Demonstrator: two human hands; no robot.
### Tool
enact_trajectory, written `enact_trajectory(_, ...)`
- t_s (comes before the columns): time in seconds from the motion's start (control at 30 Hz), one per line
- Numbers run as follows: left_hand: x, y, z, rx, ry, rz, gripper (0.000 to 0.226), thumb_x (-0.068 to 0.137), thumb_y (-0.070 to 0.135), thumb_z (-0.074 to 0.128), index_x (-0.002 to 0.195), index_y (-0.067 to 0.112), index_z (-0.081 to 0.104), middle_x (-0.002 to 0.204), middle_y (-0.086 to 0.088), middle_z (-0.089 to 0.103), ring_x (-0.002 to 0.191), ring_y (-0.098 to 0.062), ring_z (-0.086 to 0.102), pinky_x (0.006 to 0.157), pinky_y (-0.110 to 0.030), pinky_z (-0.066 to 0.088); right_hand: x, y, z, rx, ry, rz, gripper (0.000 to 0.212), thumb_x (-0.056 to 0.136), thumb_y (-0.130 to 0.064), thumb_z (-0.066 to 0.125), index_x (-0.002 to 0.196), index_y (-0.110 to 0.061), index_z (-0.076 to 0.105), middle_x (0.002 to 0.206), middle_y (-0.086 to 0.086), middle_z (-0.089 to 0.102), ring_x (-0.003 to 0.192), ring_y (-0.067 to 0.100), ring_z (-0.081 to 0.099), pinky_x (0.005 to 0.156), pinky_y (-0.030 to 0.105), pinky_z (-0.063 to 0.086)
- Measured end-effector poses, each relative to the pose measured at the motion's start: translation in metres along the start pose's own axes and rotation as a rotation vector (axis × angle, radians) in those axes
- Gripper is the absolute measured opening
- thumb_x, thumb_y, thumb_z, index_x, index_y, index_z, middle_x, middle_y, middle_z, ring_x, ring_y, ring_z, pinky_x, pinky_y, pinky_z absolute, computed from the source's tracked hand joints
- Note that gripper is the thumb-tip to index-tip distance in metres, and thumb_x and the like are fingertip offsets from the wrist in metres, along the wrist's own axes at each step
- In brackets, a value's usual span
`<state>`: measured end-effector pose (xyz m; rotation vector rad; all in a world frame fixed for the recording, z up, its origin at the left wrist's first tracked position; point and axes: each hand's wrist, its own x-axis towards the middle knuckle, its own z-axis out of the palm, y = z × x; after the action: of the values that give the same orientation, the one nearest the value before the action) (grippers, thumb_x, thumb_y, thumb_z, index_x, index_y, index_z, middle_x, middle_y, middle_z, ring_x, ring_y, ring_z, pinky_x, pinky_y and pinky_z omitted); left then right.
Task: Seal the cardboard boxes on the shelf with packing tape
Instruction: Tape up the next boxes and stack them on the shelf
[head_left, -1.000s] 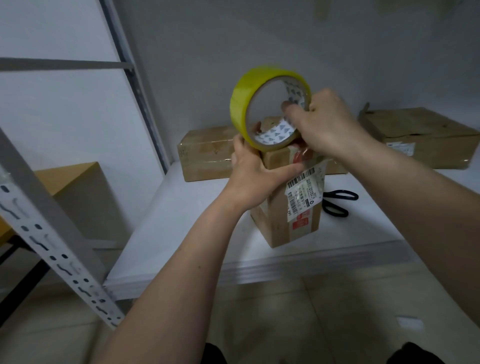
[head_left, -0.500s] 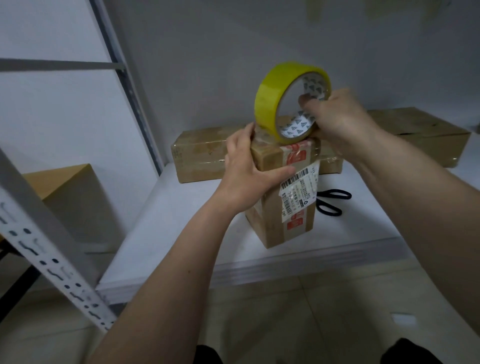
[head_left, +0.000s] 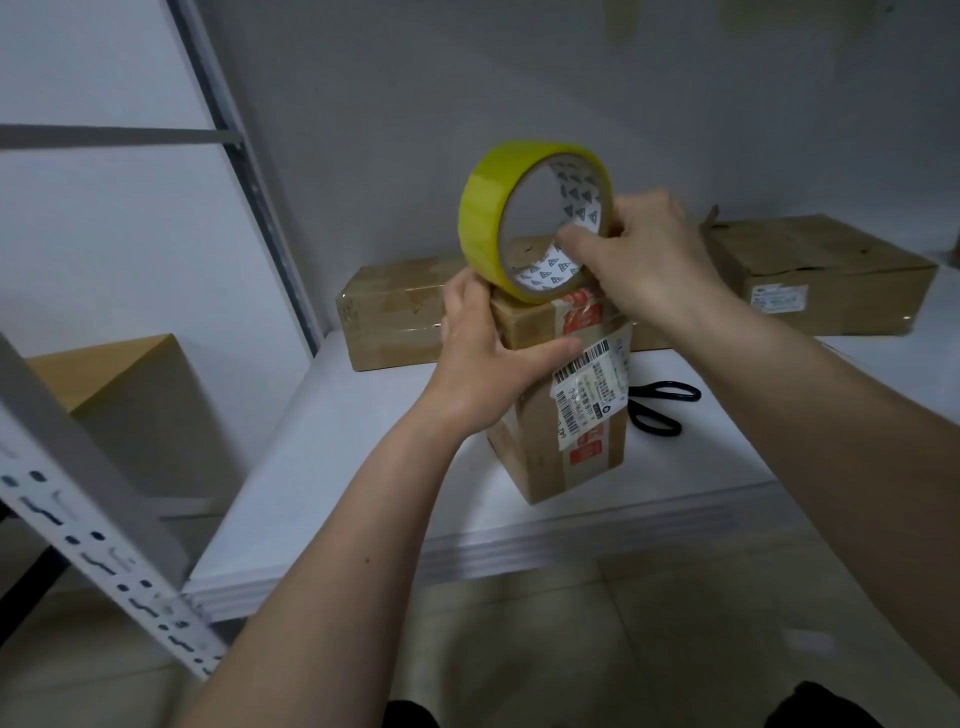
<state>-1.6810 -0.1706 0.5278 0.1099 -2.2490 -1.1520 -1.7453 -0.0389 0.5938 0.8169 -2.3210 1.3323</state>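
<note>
Lowered onto box (head_left: 561, 447), tape roll (head_left: 480, 218) in right-hand grip (head_left: 649, 260); left hand (head_left: 478, 364) clasps box.

White shelf (head_left: 363, 441) bearing an upright small box (head_left: 566, 447), two flat boxes (head_left: 395, 322) (head_left: 831, 280) behind it, and black scissors (head_left: 660, 408).

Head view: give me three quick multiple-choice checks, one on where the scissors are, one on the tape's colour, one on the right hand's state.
1. The scissors lie:
A. on the shelf, right of the small box
B. on the small box
C. on the floor

2. The tape roll is:
A. brown
B. yellow
C. red

3. The right hand:
A. hangs idle
B. presses flat on the shelf
C. grips the tape roll

Answers: 1 A, they lie on the white shelf beside the small box. 2 B, its outer band is yellow. 3 C, its thumb reaches inside the core.
</note>
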Motion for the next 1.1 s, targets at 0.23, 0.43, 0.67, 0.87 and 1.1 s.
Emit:
enact_trajectory(0.23, 0.0, 0.002, -0.001, 0.026, -0.004, -0.013, 0.084, 0.07, 0.033, 0.088, 0.135, 0.028, 0.035, 0.138, 0.007, 0.027, 0.136, -0.013, 0.033, 0.116, -0.036, 0.032, 0.0, 0.007, 0.004, -0.111, 0.064, -0.069, 0.037, 0.097, -0.038, 0.048, 0.08, -0.008, 0.063, 0.078, 0.007, 0.065, 0.07, 0.023, 0.059, 0.057, 0.031, 0.041)
enact_trajectory(0.43, 0.0, 0.006, -0.003, 0.062, -0.018, -0.011, 0.105, 0.072, 0.031, 0.086, 0.154, 0.016, 0.022, 0.146, 0.002, 0.024, 0.137, -0.011, 0.031, 0.117, -0.031, 0.029, 0.006, 0.015, 0.0, -0.003, 0.127, 0.03, 0.048, 0.097, -0.032, 0.047, 0.055, -0.009, 0.046, 0.059, 0.009, 0.052, 0.058, 0.026, 0.05, 0.053, 0.033, 0.034)
enact_trajectory(0.67, -0.003, 0.007, -0.004, 0.032, -0.016, -0.017, 0.107, 0.073, 0.032, 0.085, 0.155, 0.016, 0.018, 0.136, 0.007, 0.027, 0.128, -0.008, 0.036, 0.111, -0.032, 0.04, 0.003, 0.023, -0.002, 0.469, 0.166, 0.227, 0.033, 0.092, -0.022, 0.062, 0.099, 0.009, 0.066, 0.101, 0.016, 0.07, 0.093, 0.027, 0.068, 0.085, 0.052, 0.054)
enact_trajectory(0.87, -0.002, 0.006, -0.002, 0.055, 0.008, -0.003, 0.101, 0.072, 0.027, 0.086, 0.152, 0.017, 0.026, 0.132, 0.008, 0.027, 0.124, -0.003, 0.036, 0.097, -0.003, 0.034, 0.004, 0.022, 0.006, 0.44, -0.089, 0.254, 0.009, 0.08, -0.019, 0.073, 0.076, -0.021, 0.065, 0.081, -0.001, 0.071, 0.068, 0.01, 0.068, 0.069, 0.029, 0.057)
enact_trajectory(1.1, 0.0, 0.008, -0.004, 0.075, -0.019, -0.033, 0.108, 0.073, 0.031, 0.085, 0.156, 0.016, 0.017, 0.146, 0.004, 0.023, 0.13, -0.004, 0.032, 0.104, -0.01, 0.025, 0.012, 0.027, -0.003, 0.404, -0.005, 0.227, 0.004, 0.076, -0.025, 0.064, 0.075, -0.022, 0.066, 0.088, 0.001, 0.073, 0.085, 0.024, 0.07, 0.081, 0.051, 0.056)
